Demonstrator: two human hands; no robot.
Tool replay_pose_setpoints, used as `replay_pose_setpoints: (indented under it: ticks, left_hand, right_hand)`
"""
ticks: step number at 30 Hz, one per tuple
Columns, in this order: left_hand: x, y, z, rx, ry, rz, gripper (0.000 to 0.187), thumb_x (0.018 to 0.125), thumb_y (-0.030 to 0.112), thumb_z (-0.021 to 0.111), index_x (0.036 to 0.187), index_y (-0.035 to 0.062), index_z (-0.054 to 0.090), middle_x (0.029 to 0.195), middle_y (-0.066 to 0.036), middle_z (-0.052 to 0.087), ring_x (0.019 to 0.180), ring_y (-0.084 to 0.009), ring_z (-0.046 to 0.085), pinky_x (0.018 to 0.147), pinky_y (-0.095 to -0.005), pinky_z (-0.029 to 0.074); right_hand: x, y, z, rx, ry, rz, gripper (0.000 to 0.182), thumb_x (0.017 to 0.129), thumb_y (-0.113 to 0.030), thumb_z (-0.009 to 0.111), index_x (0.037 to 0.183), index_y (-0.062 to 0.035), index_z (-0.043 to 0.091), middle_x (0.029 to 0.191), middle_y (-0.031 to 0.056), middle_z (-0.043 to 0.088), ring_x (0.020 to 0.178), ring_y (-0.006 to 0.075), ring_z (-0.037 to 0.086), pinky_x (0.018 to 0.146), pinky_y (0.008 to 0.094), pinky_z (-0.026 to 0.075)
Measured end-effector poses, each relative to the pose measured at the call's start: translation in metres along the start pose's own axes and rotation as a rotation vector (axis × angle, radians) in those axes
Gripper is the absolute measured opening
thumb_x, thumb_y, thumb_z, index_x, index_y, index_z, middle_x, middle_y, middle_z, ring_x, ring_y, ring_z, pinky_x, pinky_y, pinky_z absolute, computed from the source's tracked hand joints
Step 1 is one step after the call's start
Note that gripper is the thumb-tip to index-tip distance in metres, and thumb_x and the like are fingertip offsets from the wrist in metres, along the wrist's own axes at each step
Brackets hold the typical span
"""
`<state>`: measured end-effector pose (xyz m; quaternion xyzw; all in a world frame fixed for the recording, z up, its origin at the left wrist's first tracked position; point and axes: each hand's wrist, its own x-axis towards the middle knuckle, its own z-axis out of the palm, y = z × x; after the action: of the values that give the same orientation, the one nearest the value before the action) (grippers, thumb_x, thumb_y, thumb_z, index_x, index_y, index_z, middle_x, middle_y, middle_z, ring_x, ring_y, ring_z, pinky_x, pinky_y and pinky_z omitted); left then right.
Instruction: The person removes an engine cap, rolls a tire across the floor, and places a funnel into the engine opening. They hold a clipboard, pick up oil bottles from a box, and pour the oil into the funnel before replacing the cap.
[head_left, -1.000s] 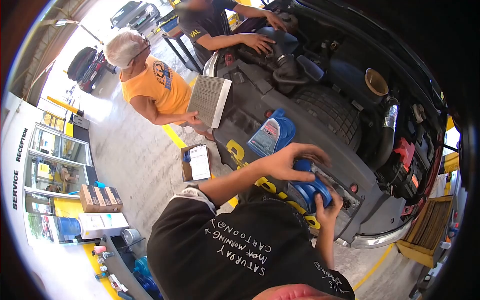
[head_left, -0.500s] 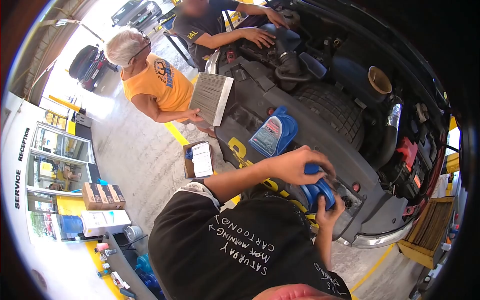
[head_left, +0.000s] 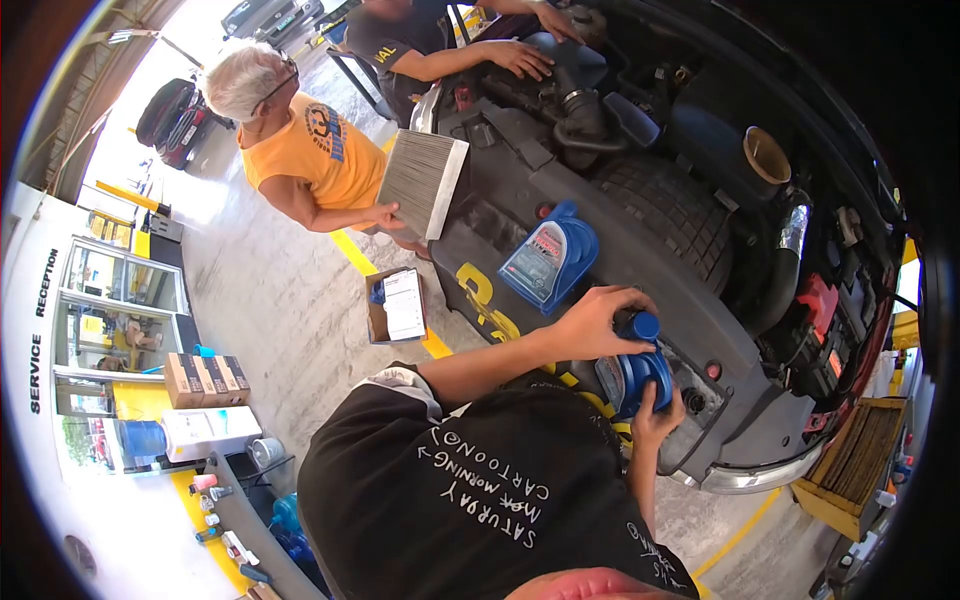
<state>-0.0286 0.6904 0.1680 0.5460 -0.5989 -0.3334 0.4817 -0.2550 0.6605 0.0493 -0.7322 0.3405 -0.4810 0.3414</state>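
Over the front edge of the engine bay, a blue oil bottle stands with its blue cap facing up toward me. My left hand reaches across from the left, thumb and fingers closed around the cap. Lower down, my right hand grips the bottle by its side, fingers near the handle. A second blue oil bottle, with a grey and red label, rests on the black front cover just beyond my left hand. The lower part of the held bottle is partly hidden.
Across the engine bay, a co-worker's hands rest on engine parts. A person in an orange shirt holds a pleated air filter. On the floor is an open carton; a brown funnel stands in the bay.
My left hand has shifted slightly, and the cap shows more plainly between its fingers. The held bottle has turned a little, showing its label edge. The person with the filter has barely moved.
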Motion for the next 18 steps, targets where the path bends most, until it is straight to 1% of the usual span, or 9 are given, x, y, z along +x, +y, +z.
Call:
replay_pose_setpoints:
  ticks: [2,3,5,9,11,14,15,17,18]
  left_hand:
    - [0.003,-0.002,0.006,0.131,0.042,-0.109,0.043,0.075,0.016,0.076,0.113,-0.0008,0.063,0.122,-0.018,0.060,0.115,-0.0314,0.058,0.094,-0.0361,0.048]
    - [0.003,-0.009,0.010,0.130,0.043,-0.110,0.043,0.075,0.016,0.076,0.113,-0.0008,0.063,0.122,-0.018,0.060,0.115,-0.0314,0.058,0.094,-0.0361,0.048]
    - [0.005,-0.026,0.015,0.000,0.073,0.246,0.041,0.071,0.018,0.080,0.105,0.0007,0.065,0.111,-0.015,0.063,0.106,-0.0292,0.061,0.086,-0.0346,0.050]
    - [0.004,-0.028,0.002,-0.021,-0.039,0.104,0.041,0.072,0.021,0.078,0.105,0.0013,0.064,0.110,-0.014,0.062,0.100,-0.0301,0.062,0.084,-0.0359,0.051]
    - [0.005,-0.017,0.004,0.133,0.019,0.017,0.041,0.074,0.021,0.076,0.108,0.0007,0.065,0.112,-0.015,0.064,0.102,-0.0296,0.063,0.087,-0.0358,0.050]
    - [0.009,-0.018,0.009,0.159,0.017,0.069,0.041,0.073,0.020,0.077,0.106,-0.0002,0.065,0.110,-0.015,0.065,0.100,-0.0296,0.064,0.085,-0.0350,0.051]
    - [0.008,-0.023,0.008,0.156,0.017,0.068,0.041,0.073,0.020,0.077,0.106,-0.0002,0.065,0.110,-0.015,0.065,0.100,-0.0296,0.064,0.085,-0.0350,0.051]
    - [0.005,-0.032,0.006,-0.209,-0.089,0.078,0.039,0.072,0.019,0.080,0.104,0.0018,0.065,0.105,-0.013,0.062,0.096,-0.0290,0.064,0.086,-0.0350,0.050]
    - [0.005,-0.033,0.005,-0.212,-0.089,0.076,0.039,0.072,0.019,0.080,0.104,0.0018,0.065,0.105,-0.013,0.062,0.096,-0.0290,0.064,0.086,-0.0350,0.050]
  right_hand:
    - [-0.004,0.003,0.002,0.008,-0.029,0.001,0.019,0.088,-0.003,0.059,0.104,0.0066,0.057,0.113,0.0279,0.063,0.108,0.0395,0.062,0.098,0.0466,0.044]
    - [-0.006,0.006,0.003,0.008,-0.031,0.001,0.019,0.088,-0.003,0.059,0.104,0.0066,0.057,0.113,0.0279,0.063,0.108,0.0395,0.062,0.098,0.0466,0.044]
    - [-0.007,0.011,0.004,0.026,-0.037,0.085,0.018,0.087,-0.003,0.060,0.103,0.0057,0.058,0.113,0.0276,0.064,0.108,0.0400,0.062,0.097,0.0461,0.045]
    - [0.000,0.009,0.005,0.012,-0.070,0.048,0.017,0.087,-0.004,0.060,0.101,0.0060,0.058,0.112,0.0276,0.064,0.107,0.0403,0.063,0.096,0.0453,0.045]
    - [0.008,0.007,0.009,0.077,-0.037,-0.124,0.022,0.087,-0.003,0.063,0.105,0.0073,0.056,0.106,0.0277,0.066,0.095,0.0355,0.066,0.088,0.0409,0.049]
    - [0.004,0.013,0.009,0.082,-0.072,-0.040,0.019,0.086,-0.004,0.061,0.101,0.0061,0.059,0.112,0.0275,0.064,0.107,0.0399,0.063,0.096,0.0441,0.046]
    - [0.003,0.015,0.009,0.080,-0.073,-0.038,0.019,0.086,-0.004,0.061,0.101,0.0061,0.059,0.112,0.0275,0.064,0.107,0.0399,0.063,0.096,0.0441,0.046]
    - [0.003,0.016,0.007,0.112,-0.037,-0.048,0.020,0.085,-0.004,0.061,0.102,0.0064,0.060,0.112,0.0275,0.064,0.107,0.0395,0.063,0.096,0.0441,0.046]
    - [0.005,0.016,0.006,0.110,-0.039,-0.046,0.020,0.085,-0.004,0.061,0.102,0.0064,0.060,0.112,0.0275,0.064,0.107,0.0395,0.063,0.096,0.0441,0.046]
